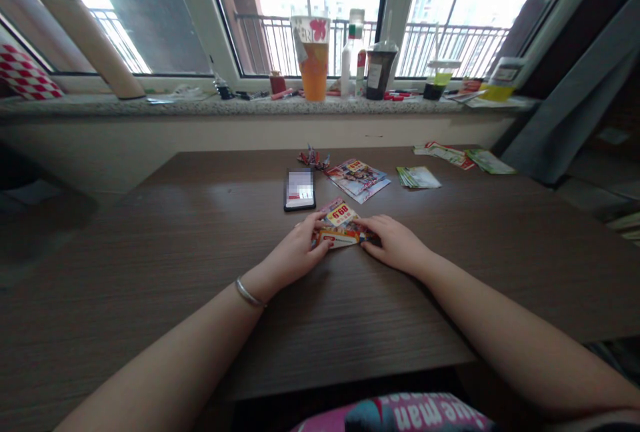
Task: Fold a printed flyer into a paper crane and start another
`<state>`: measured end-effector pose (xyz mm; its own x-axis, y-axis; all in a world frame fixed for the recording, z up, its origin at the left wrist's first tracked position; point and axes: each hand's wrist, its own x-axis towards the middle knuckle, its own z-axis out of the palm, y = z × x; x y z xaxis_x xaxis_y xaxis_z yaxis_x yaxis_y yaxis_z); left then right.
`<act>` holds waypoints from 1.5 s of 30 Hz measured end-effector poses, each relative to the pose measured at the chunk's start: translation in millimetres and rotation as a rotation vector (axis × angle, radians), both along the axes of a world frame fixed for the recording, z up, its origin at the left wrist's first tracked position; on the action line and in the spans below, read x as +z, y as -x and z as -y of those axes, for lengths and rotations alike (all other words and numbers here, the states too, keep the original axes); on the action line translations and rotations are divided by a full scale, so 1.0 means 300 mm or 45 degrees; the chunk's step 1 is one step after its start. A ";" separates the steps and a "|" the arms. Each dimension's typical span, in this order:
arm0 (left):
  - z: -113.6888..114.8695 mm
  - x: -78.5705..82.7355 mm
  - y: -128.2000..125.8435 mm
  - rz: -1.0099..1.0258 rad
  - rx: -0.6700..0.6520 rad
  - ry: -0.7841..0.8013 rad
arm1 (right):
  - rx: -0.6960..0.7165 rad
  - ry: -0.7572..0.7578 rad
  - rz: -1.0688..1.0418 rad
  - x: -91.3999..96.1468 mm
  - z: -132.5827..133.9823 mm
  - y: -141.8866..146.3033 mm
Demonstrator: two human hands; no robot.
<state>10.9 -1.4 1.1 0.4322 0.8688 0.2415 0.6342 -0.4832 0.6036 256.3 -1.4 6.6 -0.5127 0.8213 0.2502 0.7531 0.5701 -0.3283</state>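
Observation:
A small colourful printed paper (341, 219) lies on the brown wooden table (175, 252), partly folded. My left hand (299, 252) presses on its left edge with curled fingers, a metal bracelet on that wrist. My right hand (393, 243) holds down the paper's right edge, fingers bent onto it. Just beyond lies a phone (300, 189) with its screen lit. A finished folded paper figure (313, 157) sits further back.
More printed sheets (359, 179) and two other paper stacks (419, 177) (445, 153) lie at the back right of the table. The stone windowsill (150, 107) carries an orange drink cup (313, 59), bottles, a dark cup (379, 72) and pens. A cardboard tube (85, 35) leans left.

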 end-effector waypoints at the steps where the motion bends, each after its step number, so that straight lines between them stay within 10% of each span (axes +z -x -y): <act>1: 0.000 0.002 0.000 0.013 -0.007 0.008 | 0.004 0.003 -0.011 0.001 0.000 0.001; 20: -0.003 0.069 0.011 -0.236 -0.388 -0.027 | 0.156 0.027 0.196 0.048 0.025 -0.019; 45: -0.066 -0.027 0.003 -0.293 0.040 -0.289 | 0.078 -0.105 0.277 0.048 0.023 -0.006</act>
